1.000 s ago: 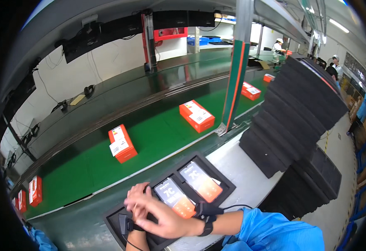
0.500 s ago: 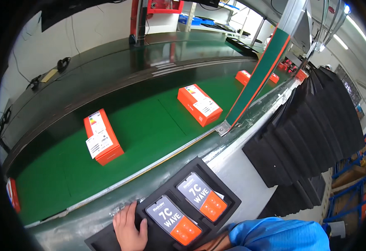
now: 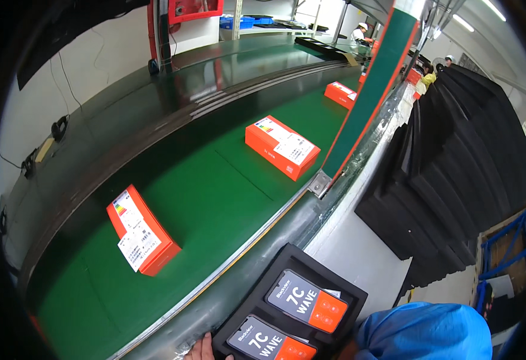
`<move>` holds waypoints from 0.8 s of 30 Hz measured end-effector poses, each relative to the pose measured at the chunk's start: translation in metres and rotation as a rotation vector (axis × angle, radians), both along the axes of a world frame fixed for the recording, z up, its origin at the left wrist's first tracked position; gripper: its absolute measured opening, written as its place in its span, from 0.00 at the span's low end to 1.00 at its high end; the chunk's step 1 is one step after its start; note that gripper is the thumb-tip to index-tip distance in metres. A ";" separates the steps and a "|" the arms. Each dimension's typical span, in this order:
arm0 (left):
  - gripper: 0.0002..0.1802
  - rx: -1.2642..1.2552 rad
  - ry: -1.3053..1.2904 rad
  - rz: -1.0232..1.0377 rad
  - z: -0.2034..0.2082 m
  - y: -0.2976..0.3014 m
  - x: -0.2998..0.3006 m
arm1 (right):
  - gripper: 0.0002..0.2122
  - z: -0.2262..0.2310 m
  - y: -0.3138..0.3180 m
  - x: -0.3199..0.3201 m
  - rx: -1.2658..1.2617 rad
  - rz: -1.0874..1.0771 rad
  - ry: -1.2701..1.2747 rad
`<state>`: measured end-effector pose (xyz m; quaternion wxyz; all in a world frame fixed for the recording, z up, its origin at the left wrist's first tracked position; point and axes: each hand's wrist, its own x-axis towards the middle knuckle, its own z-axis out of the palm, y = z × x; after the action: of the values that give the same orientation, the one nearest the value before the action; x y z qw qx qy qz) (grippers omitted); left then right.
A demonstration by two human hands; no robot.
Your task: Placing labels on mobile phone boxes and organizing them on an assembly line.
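Observation:
A black foam tray point(image 3: 275, 262) lies at the near edge of the bench, cut off by the lower rim of the picture. Two smartphones sit in its recesses, both with grey and orange screen films: the far phone point(image 3: 307, 301) and the near phone point(image 3: 269, 339). My left hand point(image 3: 202, 348) is at the tray's left corner, with only some fingers in view; they look stretched out and hold nothing visible. A blue sleeve point(image 3: 425, 331) covers my right arm beside the tray's right side. My right hand itself is out of sight.
Orange boxes with white labels, a near box point(image 3: 143, 231), a middle box point(image 3: 282, 147) and a far box point(image 3: 340, 94), lie on the green conveyor belt point(image 3: 215, 198). A green post point(image 3: 365, 96) rises at its edge. Black foam sheets point(image 3: 455, 180) are stacked at right.
My view has shifted, and the tray with the phones now appears lower and further right. My left hand has slipped mostly below the picture's edge, still beside the tray.

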<state>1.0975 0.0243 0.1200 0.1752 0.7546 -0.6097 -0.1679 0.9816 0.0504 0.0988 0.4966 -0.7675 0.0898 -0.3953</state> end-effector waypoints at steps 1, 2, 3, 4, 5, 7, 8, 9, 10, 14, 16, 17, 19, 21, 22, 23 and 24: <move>0.33 0.000 -0.014 0.006 -0.003 0.005 0.002 | 0.12 -0.002 0.004 0.002 0.005 0.023 -0.002; 0.33 -0.029 -0.023 0.017 -0.006 0.010 0.004 | 0.12 -0.001 0.007 0.003 0.012 0.048 -0.004; 0.33 -0.053 -0.035 0.036 -0.010 0.015 0.006 | 0.11 -0.003 0.009 0.005 0.026 0.068 -0.001; 0.32 -0.071 -0.043 0.039 -0.016 0.019 0.010 | 0.12 -0.004 0.013 0.008 0.031 0.080 0.024; 0.32 -0.185 -0.041 0.075 -0.027 0.022 0.012 | 0.13 -0.002 0.016 0.006 0.048 0.099 0.058; 0.23 -0.310 0.080 0.200 -0.012 0.023 0.002 | 0.13 0.025 -0.003 -0.008 0.101 0.262 -0.048; 0.19 -0.395 0.224 0.240 -0.006 0.004 -0.009 | 0.07 0.023 -0.015 -0.008 -0.021 0.103 -0.118; 0.15 -0.485 0.314 0.294 0.002 0.001 -0.017 | 0.17 0.009 -0.002 -0.017 -0.044 0.155 0.005; 0.11 -0.534 0.459 0.323 0.001 0.007 -0.013 | 0.17 0.015 -0.005 -0.018 -0.124 0.149 -0.011; 0.11 -0.319 0.845 0.395 0.019 0.023 -0.008 | 0.09 0.036 -0.034 -0.025 -0.442 0.221 -0.143; 0.12 -0.225 0.968 0.352 0.018 0.037 -0.014 | 0.04 0.052 -0.059 -0.029 -0.440 0.047 -0.171; 0.13 -0.234 1.046 0.325 0.014 0.045 -0.020 | 0.03 0.051 -0.074 -0.033 -0.526 -0.060 -0.148; 0.25 -0.181 1.170 0.386 0.003 0.071 -0.034 | 0.06 0.071 -0.100 -0.061 -0.411 -0.169 -0.071; 0.30 -0.206 1.609 0.505 0.003 0.099 -0.054 | 0.09 0.074 -0.111 -0.097 -0.118 -0.310 0.048; 0.31 -0.160 1.775 0.506 0.002 0.103 -0.059 | 0.06 0.061 -0.116 -0.112 0.025 -0.351 0.012; 0.31 -0.163 1.808 0.522 0.003 0.104 -0.069 | 0.06 0.039 -0.120 -0.125 0.293 -0.315 -0.082; 0.30 -0.158 1.758 0.532 0.005 0.102 -0.077 | 0.06 0.028 -0.119 -0.136 0.432 -0.277 -0.142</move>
<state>1.0208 0.1259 0.1245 0.6594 0.4566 -0.0736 -0.5927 0.8455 -0.0682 0.1273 0.5951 -0.5945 0.2412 -0.4840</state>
